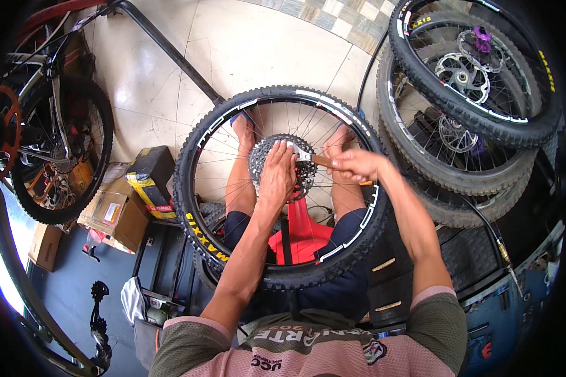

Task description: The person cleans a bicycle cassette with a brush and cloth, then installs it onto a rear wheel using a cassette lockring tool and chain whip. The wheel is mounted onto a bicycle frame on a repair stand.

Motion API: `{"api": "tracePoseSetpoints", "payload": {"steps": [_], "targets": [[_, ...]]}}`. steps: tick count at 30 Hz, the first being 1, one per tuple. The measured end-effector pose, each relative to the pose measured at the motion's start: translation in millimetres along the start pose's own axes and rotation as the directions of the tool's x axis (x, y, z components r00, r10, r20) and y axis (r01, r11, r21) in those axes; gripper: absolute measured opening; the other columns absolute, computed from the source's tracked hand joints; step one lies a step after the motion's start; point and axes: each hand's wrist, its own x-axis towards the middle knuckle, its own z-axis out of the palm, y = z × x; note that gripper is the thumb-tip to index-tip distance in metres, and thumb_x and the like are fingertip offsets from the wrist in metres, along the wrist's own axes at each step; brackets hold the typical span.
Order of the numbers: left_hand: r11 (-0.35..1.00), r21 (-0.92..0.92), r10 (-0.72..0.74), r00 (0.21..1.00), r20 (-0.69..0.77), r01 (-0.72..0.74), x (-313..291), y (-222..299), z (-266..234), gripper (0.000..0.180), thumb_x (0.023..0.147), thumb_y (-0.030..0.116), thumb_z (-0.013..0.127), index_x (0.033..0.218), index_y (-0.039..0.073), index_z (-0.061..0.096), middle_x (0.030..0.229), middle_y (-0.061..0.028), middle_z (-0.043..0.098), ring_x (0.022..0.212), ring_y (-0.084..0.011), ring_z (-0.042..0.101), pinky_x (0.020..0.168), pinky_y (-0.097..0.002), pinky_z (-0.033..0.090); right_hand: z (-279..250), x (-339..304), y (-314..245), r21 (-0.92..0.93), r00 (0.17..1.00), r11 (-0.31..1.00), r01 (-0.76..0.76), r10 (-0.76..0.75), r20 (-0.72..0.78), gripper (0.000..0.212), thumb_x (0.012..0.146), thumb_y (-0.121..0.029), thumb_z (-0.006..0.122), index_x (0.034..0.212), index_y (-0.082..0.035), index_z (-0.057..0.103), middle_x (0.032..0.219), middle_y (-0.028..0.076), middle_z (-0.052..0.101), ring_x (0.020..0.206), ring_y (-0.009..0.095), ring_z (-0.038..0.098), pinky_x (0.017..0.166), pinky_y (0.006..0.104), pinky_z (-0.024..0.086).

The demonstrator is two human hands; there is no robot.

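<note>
The cassette (258,164) sits at the centre of the wheel (185,179), which spans the space above your legs (242,179), its hub roughly between your knees. Expect stiff, toothed metal there: firm under your palm, perhaps greasy, and sharp enough at the edges to nick a finger, so press on the flat of it rather than hooking into the teeth. The whole wheel looks fairly light but awkwardly broad; its knobbly tyre (371,235) should give the surest hold, while the thin spokes between are poor handles.

Your left hand (278,173) lies flat across the cassette, fingers straight and together, clasping nothing. Your right hand (361,166) is closed around the handle of a brown-handled tool (322,161), whose metal head reaches to the cassette beside your left fingers. That handle probably grips well near its end.

Farther out, a stack of wheels (390,135) stands to your right; to your left are a cardboard box (116,210) and a bicycle (104,135).
</note>
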Motion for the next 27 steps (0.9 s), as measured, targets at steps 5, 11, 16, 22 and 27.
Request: {"api": "tracePoseSetpoints", "payload": {"steps": [5,11,16,22,27], "targets": [[0.993,-0.114,-0.017,0.999,0.04,0.021,1.2,-9.9,-6.8,0.03,0.104,0.015,0.057,0.124,-0.005,0.068,0.133,-0.0273,0.065,0.135,-0.0441,0.055,0.113,-0.0476,0.045,149.8,-8.3,28.9,0.549,0.935,0.826,0.129,0.083,-0.345,0.025,0.105,-0.041,0.062,0.105,-0.016,0.06,0.073,-0.003,0.051,0.045,0.005,0.035,0.037,0.0219,0.027],[0.947,-0.28,-0.117,0.98,0.162,0.159,15.6,-12.9,-30.5,0.028,0.102,0.014,0.061,0.122,-0.002,0.072,0.134,-0.0261,0.065,0.135,-0.0414,0.056,0.114,-0.0449,0.045,293.6,66.1,-4.0,0.742,0.845,0.436,0.509,-0.09,-0.527,0.02,0.112,-0.036,0.046,0.103,-0.018,0.045,0.073,-0.001,0.045,0.047,0.012,0.042,0.04,0.0318,0.037],[0.928,-0.311,-0.173,0.977,0.123,0.204,17.1,-19.5,-22.3,0.025,0.1,0.015,0.065,0.117,0.0,0.075,0.124,-0.0217,0.072,0.123,-0.0349,0.067,0.106,-0.0409,0.051,231.4,35.3,8.6,0.688,0.962,0.68,0.254,-0.1,-0.256,0.023,0.11,-0.035,0.049,0.098,-0.015,0.047,0.068,-0.001,0.045,0.042,0.015,0.042,0.038,0.038,0.04],[0.87,-0.39,-0.319,0.947,0.022,0.302,24.6,-35.5,-15.8,0.017,0.093,0.011,0.073,0.105,0.001,0.079,0.1,-0.0129,0.08,0.095,-0.0237,0.075,0.088,-0.0346,0.056,42.6,1.8,-9.7,0.114,0.997,0.991,-0.076,0.074,0.019,0.035,0.107,-0.042,0.057,0.121,-0.011,0.062,0.067,-0.005,0.042,0.04,0.003,0.033,0.035,0.0231,0.026],[0.835,-0.223,-0.509,0.86,0.03,0.502,12.5,-54.5,9.6,0.06,0.082,0.043,0.08,0.136,0.024,0.061,0.128,-0.018,0.053,0.131,-0.0387,0.044,0.112,-0.0564,0.033,1.7,14.1,-27.1,-0.031,0.986,0.995,-0.095,0.098,0.133,0.037,0.107,-0.038,0.058,0.117,-0.003,0.062,0.06,-0.005,0.038,0.038,0.004,0.03,0.034,0.0246,0.025]]}}
